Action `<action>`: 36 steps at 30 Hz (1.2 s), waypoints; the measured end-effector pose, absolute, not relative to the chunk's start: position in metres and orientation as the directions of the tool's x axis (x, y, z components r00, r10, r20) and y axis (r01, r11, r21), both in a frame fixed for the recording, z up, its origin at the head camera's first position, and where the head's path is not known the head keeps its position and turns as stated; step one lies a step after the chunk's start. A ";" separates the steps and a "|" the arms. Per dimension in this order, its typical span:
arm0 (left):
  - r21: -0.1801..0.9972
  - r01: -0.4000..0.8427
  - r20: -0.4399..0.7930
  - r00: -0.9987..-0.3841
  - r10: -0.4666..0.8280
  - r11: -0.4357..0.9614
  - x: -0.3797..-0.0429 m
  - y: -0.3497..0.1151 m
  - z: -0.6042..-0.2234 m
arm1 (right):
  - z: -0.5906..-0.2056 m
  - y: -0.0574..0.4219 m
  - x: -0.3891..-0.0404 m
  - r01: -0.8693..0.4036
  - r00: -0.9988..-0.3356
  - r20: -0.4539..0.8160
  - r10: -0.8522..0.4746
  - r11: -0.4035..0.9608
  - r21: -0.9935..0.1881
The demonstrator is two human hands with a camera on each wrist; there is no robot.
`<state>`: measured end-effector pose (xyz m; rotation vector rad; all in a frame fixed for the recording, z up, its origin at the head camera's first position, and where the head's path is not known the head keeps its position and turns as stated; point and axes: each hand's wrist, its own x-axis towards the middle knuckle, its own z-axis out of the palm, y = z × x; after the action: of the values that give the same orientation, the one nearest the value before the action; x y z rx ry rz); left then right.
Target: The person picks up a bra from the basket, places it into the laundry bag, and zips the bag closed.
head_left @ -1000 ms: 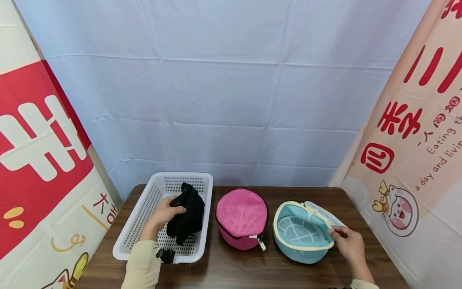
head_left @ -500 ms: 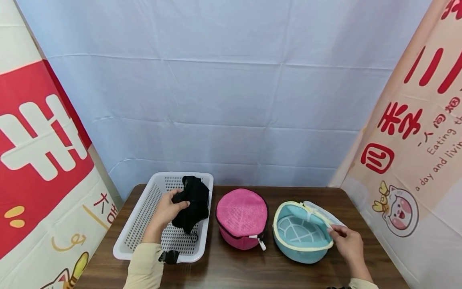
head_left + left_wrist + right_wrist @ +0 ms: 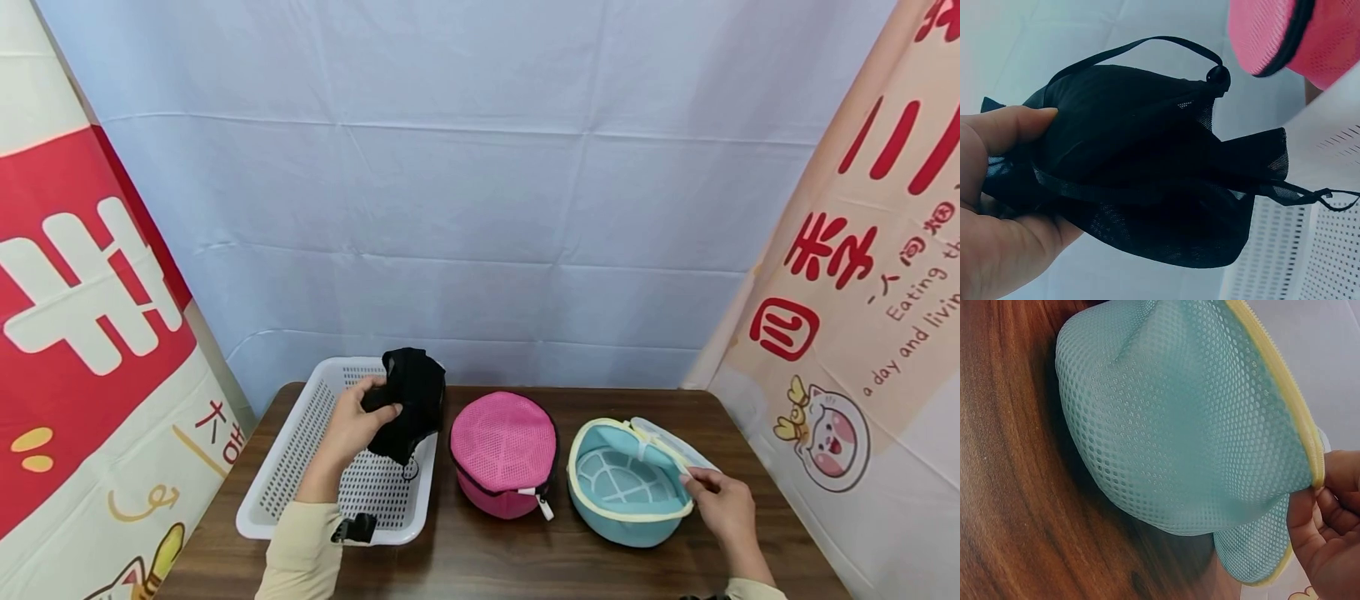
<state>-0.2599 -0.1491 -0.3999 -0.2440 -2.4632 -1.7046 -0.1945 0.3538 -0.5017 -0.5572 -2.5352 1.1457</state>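
In the head view my left hand (image 3: 356, 421) pinches a black bra (image 3: 411, 404) and holds it over the far right part of a white plastic basket (image 3: 258, 500). Thin straps and mesh edging of the bra (image 3: 1147, 144) show in the left wrist view, thumb on one side of the cloth and fingers beneath. At the right, my right hand (image 3: 726, 508) pinches the yellow zip edge of a round teal mesh laundry bag (image 3: 630, 533), whose lid is folded back. The bag's mesh side (image 3: 1160, 425) fills much of the right wrist view.
Between the basket and the teal bag stands a round pink mesh laundry bag (image 3: 502, 442), zipped, with a white zip pull. All stand on a dark wooden table (image 3: 480, 567). A pale blue cloth (image 3: 465, 208) hangs behind, and printed cloths flank both sides.
My left hand has lifted the black bra up and to the right, from inside the basket to above its far right rim. The right hand stays at the teal bag's edge.
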 end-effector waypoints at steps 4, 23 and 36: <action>0.888 0.246 0.243 -0.968 0.059 0.387 -0.258 -0.145 -0.391 | -0.503 0.354 -0.195 0.210 -0.883 0.122 0.453 0.615 -0.760; 0.828 0.420 0.410 -0.906 0.110 0.372 -0.251 -0.120 -0.354 | -0.503 0.354 -0.195 0.180 -0.902 0.129 0.412 0.630 -0.756; 0.791 0.514 0.496 -0.856 0.141 0.332 -0.249 -0.106 -0.348 | -0.504 0.352 -0.197 0.176 -0.904 0.129 0.407 0.631 -0.756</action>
<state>-0.2485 -0.1064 -0.3479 -0.5825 -2.2636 -1.5336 -0.1969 0.3524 -0.5038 -0.4716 -2.5670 1.1441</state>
